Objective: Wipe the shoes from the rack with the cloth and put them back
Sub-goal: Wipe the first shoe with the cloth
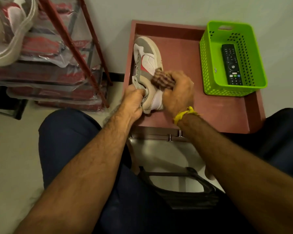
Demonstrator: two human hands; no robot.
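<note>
Grey-and-white, the shoe (146, 65) lay on its side on the pink surface (210, 107), well apart from the rack (74, 48). The left hand (134, 102) gripped its heel opening, fingers curled in; the right hand (178, 92) clenched the bunched cloth (161, 78) against the upper. Wiping looked underway; the next move likely called for turning the shoe to reach its other side
</note>
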